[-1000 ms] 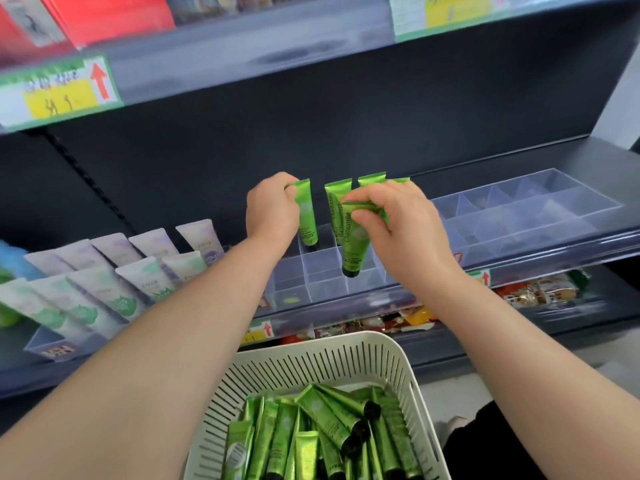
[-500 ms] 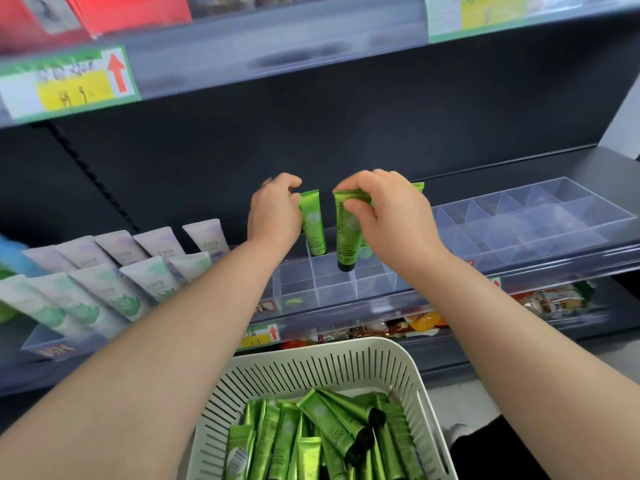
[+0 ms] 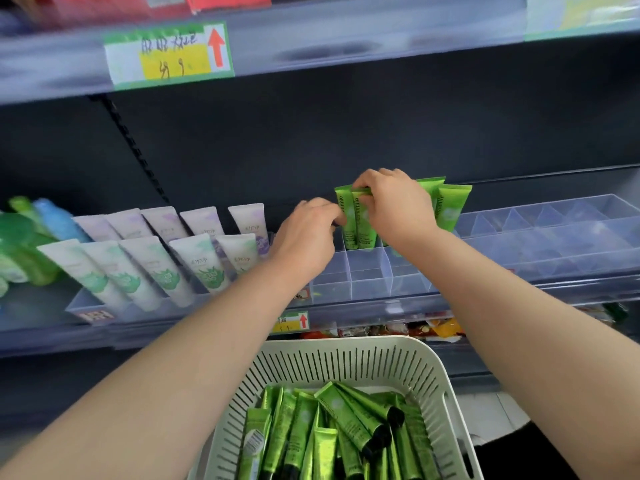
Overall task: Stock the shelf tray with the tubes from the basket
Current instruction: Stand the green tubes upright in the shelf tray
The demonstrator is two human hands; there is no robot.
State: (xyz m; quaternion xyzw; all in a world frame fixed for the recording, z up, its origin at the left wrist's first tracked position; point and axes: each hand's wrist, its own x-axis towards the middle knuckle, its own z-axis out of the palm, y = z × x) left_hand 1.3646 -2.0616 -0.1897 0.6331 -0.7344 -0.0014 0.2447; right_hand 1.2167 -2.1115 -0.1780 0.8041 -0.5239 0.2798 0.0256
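Green tubes (image 3: 358,220) standing upright, caps down, in the back row of a clear divided shelf tray (image 3: 367,275), seen from the head camera, the only view. Right hand (image 3: 398,206) at about 1 o'clock from frame centre, thumb and fingers pinched on the crimped top of one of two tubes side by side. Two more green tubes (image 3: 450,206) upright just at 3 o'clock of that hand, partly hidden behind it. Left hand (image 3: 304,237) just at 9 o'clock of the pair, fingers curled toward the nearest tube; blurred, so cannot tell whether gripping or only touching. Front cells of the tray bare and see-through, further clear compartments (image 3: 554,230) stretching away at 3 o'clock. Pale white tubes (image 3: 162,258) with green and purple prints leaning back in rows at 9 o'clock on the same shelf. Yellow price label (image 3: 169,53) with a red arrow on the shelf edge at 11 o'clock. White slotted basket (image 3: 346,362) at 6 o'clock, below the shelf, holding a loose heap of green tubes with black caps (image 3: 346,420), lying crosswise.
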